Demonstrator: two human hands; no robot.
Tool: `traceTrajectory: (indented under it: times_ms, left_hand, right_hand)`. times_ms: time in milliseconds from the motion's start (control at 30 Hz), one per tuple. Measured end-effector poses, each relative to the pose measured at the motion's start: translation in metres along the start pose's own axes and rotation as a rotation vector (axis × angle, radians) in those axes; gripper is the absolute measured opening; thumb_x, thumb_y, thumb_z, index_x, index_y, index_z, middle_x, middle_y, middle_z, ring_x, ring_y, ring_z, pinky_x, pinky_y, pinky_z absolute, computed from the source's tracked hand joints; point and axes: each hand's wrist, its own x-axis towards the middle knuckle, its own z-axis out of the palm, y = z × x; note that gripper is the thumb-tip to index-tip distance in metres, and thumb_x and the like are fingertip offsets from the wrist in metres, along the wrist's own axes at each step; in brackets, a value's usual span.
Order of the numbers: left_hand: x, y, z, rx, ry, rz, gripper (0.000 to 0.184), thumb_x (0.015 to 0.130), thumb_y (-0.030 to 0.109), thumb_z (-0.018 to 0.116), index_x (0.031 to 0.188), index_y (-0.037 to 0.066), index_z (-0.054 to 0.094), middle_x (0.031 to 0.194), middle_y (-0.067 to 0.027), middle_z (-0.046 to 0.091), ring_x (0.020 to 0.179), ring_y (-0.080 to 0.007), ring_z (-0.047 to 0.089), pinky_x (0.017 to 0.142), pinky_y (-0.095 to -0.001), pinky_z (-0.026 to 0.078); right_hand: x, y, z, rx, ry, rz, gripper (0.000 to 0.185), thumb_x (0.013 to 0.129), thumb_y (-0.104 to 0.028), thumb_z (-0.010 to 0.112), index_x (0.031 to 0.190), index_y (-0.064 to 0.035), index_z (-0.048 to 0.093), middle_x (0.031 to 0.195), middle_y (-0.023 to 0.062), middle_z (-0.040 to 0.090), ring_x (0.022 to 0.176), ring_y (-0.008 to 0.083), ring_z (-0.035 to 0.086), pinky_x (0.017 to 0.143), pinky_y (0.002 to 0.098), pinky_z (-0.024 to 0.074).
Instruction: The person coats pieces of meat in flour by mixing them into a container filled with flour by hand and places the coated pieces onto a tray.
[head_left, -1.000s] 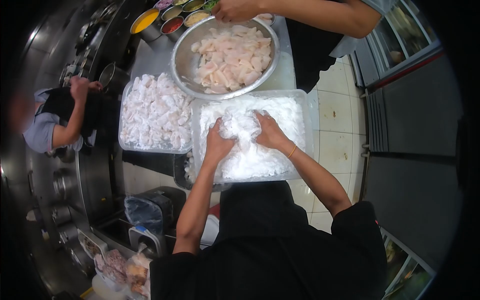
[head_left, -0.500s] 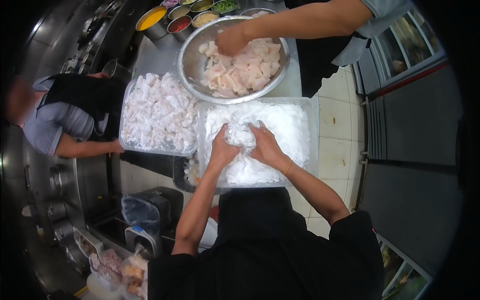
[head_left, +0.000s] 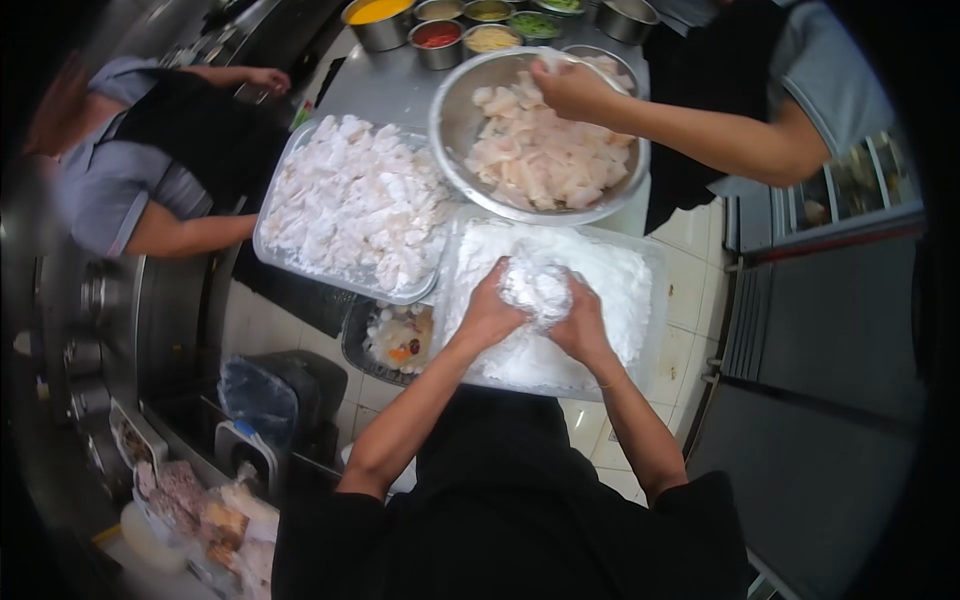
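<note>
My left hand and my right hand are cupped from either side around a clump of flour-coated meat. Both hold it over the white flour in a clear plastic tub. The clump's underside is hidden by flour and fingers. To the left of the tub lies a second clear tray, heaped with floured meat pieces. Beyond the flour, a steel bowl holds pale raw meat slices.
A co-worker's hand lifts a pale slice at the bowl. Another person at left reaches to the tray. Steel pots of ingredients line the back. Below the tray sits a dark scrap container; a bin stands lower left.
My view has shifted, so the table appears farther right. My hands still cup the clump, now raised a little. The co-worker's hand has risen from the bowl's slices with a piece.
</note>
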Motion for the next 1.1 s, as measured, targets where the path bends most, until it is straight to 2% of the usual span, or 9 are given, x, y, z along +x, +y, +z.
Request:
traceTrajectory:
  times_ms: [200, 300, 400, 500, 667, 833, 900, 1033, 1100]
  left_hand:
    - [0.008, 0.041, -0.044, -0.110, 0.166, 0.013, 0.079, 0.062, -0.005, 0.076, 0.131, -0.010, 0.038, 0.114, -0.0134, 0.060, 0.104, -0.0178, 0.057, 0.091, -0.0273, 0.047]
    - [0.012, 0.063, -0.095, -0.300, 0.192, 0.094, 0.075, 0.064, -0.013, 0.070, 0.131, -0.009, 0.038, 0.110, -0.0120, 0.062, 0.100, -0.0172, 0.060, 0.087, -0.0282, 0.050]
    - [0.024, 0.057, -0.156, -0.342, 0.308, 0.190, 0.071, 0.065, -0.015, 0.066, 0.131, -0.009, 0.040, 0.108, -0.0124, 0.062, 0.098, -0.0175, 0.060, 0.084, -0.0284, 0.051]
    - [0.051, 0.026, -0.215, -0.117, 0.511, 0.170, 0.062, 0.069, -0.017, 0.061, 0.128, -0.004, 0.045, 0.113, -0.0116, 0.061, 0.099, -0.0194, 0.061, 0.086, -0.0293, 0.051]
    - [0.082, -0.031, -0.304, 0.304, 0.680, 0.168, 0.063, 0.067, 0.001, 0.070, 0.126, -0.008, 0.049, 0.113, -0.0190, 0.061, 0.104, -0.0246, 0.059, 0.091, -0.0317, 0.046]
    - [0.072, -0.046, -0.356, 0.778, 0.928, 0.265, 0.064, 0.071, 0.010, 0.068, 0.130, -0.007, 0.047, 0.117, -0.0268, 0.058, 0.110, -0.0393, 0.055, 0.100, -0.0391, 0.040]
    - [0.066, -0.043, -0.372, 0.774, 0.942, 0.198, 0.062, 0.073, 0.012, 0.068, 0.128, -0.006, 0.049, 0.117, -0.0290, 0.057, 0.111, -0.0432, 0.053, 0.101, -0.0396, 0.039]
    - [0.060, -0.061, -0.381, 1.031, 0.793, 0.113, 0.064, 0.074, 0.015, 0.067, 0.132, -0.003, 0.046, 0.123, -0.0313, 0.051, 0.121, -0.0446, 0.044, 0.106, -0.0491, 0.030]
    - [0.053, -0.073, -0.381, 1.105, 0.763, 0.099, 0.066, 0.074, 0.016, 0.067, 0.133, -0.002, 0.044, 0.128, -0.0314, 0.047, 0.125, -0.0449, 0.040, 0.108, -0.0529, 0.026]
  right_hand:
    - [0.050, -0.065, -0.008, 0.031, -0.008, -0.114, 0.056, 0.062, -0.014, 0.081, 0.112, -0.0004, 0.059, 0.106, 0.0177, 0.065, 0.100, 0.0354, 0.061, 0.087, 0.0388, 0.0477]
    - [0.090, -0.096, 0.019, 0.102, -0.077, -0.235, 0.065, 0.063, -0.013, 0.076, 0.122, 0.0024, 0.053, 0.109, 0.0249, 0.061, 0.104, 0.0408, 0.056, 0.092, 0.0460, 0.0435]
    - [0.143, -0.106, 0.079, 0.095, -0.152, -0.271, 0.065, 0.062, -0.009, 0.070, 0.124, 0.0031, 0.052, 0.106, 0.0269, 0.061, 0.103, 0.0412, 0.056, 0.092, 0.0447, 0.0440]
    - [0.198, -0.106, 0.148, 0.025, -0.240, -0.274, 0.067, 0.061, -0.006, 0.065, 0.125, 0.0040, 0.051, 0.108, 0.0284, 0.060, 0.106, 0.0413, 0.055, 0.094, 0.0423, 0.0442]
    - [0.246, -0.075, 0.214, -0.110, -0.221, -0.302, 0.058, 0.063, -0.009, 0.063, 0.119, 0.0032, 0.057, 0.105, 0.0283, 0.061, 0.106, 0.0408, 0.056, 0.096, 0.0424, 0.0439]
    - [0.237, -0.088, 0.166, -0.242, -0.254, -0.337, 0.049, 0.064, -0.008, 0.061, 0.112, 0.0039, 0.060, 0.099, 0.0281, 0.062, 0.098, 0.0417, 0.058, 0.089, 0.0440, 0.0461]
    - [0.207, -0.086, 0.135, -0.216, -0.226, -0.313, 0.046, 0.064, -0.006, 0.061, 0.109, 0.0037, 0.061, 0.096, 0.0277, 0.062, 0.094, 0.0418, 0.058, 0.085, 0.0448, 0.0467]
    - [0.126, -0.102, 0.065, -0.061, -0.214, -0.216, 0.039, 0.071, -0.009, 0.068, 0.109, -0.0013, 0.062, 0.100, 0.0226, 0.065, 0.093, 0.0383, 0.061, 0.084, 0.0402, 0.0477]
    - [0.085, -0.088, 0.045, -0.216, -0.289, -0.070, 0.042, 0.067, -0.011, 0.071, 0.107, -0.0009, 0.064, 0.095, 0.0216, 0.065, 0.091, 0.0373, 0.061, 0.083, 0.0410, 0.0478]
